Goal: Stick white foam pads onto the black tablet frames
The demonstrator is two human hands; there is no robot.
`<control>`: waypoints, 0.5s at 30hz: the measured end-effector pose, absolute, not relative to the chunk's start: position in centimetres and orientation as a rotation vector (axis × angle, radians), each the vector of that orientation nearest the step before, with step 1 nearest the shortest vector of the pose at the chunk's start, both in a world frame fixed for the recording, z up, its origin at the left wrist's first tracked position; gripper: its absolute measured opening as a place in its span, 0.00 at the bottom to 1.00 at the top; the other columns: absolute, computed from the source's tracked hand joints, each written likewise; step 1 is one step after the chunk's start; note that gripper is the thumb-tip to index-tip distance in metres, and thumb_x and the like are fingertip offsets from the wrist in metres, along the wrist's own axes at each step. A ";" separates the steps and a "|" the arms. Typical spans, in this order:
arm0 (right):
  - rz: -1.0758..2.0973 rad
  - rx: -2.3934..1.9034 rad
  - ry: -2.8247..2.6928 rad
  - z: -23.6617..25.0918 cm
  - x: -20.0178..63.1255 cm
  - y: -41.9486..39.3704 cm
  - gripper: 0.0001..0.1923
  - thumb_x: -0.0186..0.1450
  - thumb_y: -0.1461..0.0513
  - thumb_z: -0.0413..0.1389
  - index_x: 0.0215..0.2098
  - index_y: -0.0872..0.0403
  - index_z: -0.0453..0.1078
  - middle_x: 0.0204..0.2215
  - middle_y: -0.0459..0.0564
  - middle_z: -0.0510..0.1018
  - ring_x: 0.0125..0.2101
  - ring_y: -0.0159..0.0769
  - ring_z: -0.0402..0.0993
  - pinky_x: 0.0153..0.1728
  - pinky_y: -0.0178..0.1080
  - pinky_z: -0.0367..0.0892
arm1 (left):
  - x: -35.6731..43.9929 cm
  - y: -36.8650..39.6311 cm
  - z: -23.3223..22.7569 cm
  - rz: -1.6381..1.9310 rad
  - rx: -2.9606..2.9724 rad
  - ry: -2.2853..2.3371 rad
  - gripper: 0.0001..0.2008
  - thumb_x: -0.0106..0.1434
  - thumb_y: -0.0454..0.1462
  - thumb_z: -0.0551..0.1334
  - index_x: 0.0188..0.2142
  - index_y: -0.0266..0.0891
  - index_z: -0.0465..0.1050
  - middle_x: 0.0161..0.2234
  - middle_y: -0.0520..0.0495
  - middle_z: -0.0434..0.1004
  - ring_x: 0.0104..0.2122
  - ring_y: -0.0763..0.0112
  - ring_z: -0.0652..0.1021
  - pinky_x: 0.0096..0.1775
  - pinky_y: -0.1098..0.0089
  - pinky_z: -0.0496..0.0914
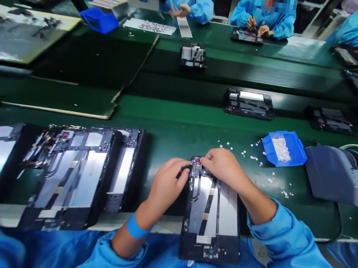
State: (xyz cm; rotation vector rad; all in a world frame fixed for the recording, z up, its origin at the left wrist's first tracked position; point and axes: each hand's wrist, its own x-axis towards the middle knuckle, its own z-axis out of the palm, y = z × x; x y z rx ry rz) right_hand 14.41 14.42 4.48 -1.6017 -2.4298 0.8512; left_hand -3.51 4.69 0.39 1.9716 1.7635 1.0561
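Note:
An opened tablet chassis (211, 216) with silver panels lies lengthwise in front of me, its near end over the table edge above my lap. My left hand (168, 182) grips its upper left edge. My right hand (223, 164) presses its fingertips on the top corner of the chassis, by a small red part. I cannot see whether the fingers pinch a small piece. Both sleeves are blue, and a blue band circles my left wrist.
A stack of similar chassis (73, 176) lies to the left. A blue bin (283, 148) of small white parts and scattered white bits (250, 154) sit to the right, beside a grey tape dispenser (342, 175). More tablets ride the green belt (250, 103). Several co-workers in blue sit opposite.

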 end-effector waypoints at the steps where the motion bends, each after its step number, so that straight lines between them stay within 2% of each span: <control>1: 0.838 -1.625 -2.441 4.3 14.4 14.4 0.13 0.66 0.59 0.57 0.27 0.53 0.79 0.27 0.49 0.82 0.28 0.35 0.74 0.28 0.35 0.56 | -3.4 4.8 0.4 1.043 2.022 1.750 0.12 0.69 0.32 0.58 0.47 0.40 0.78 0.43 0.44 0.82 0.45 0.61 0.80 0.49 0.62 0.73; 10: 0.765 -1.675 -2.522 4.2 13.7 14.8 0.12 0.66 0.58 0.58 0.28 0.52 0.80 0.26 0.51 0.82 0.28 0.38 0.76 0.27 0.36 0.57 | -3.1 5.8 0.5 0.811 2.279 1.779 0.15 0.71 0.31 0.56 0.52 0.39 0.78 0.46 0.42 0.82 0.44 0.58 0.78 0.47 0.59 0.71; 15: 0.740 -1.618 -2.570 4.1 13.9 14.7 0.14 0.68 0.55 0.59 0.29 0.53 0.80 0.26 0.52 0.81 0.28 0.39 0.76 0.28 0.36 0.58 | -3.2 5.4 1.0 0.572 2.443 1.839 0.18 0.71 0.31 0.56 0.55 0.44 0.78 0.47 0.40 0.81 0.40 0.57 0.76 0.42 0.60 0.69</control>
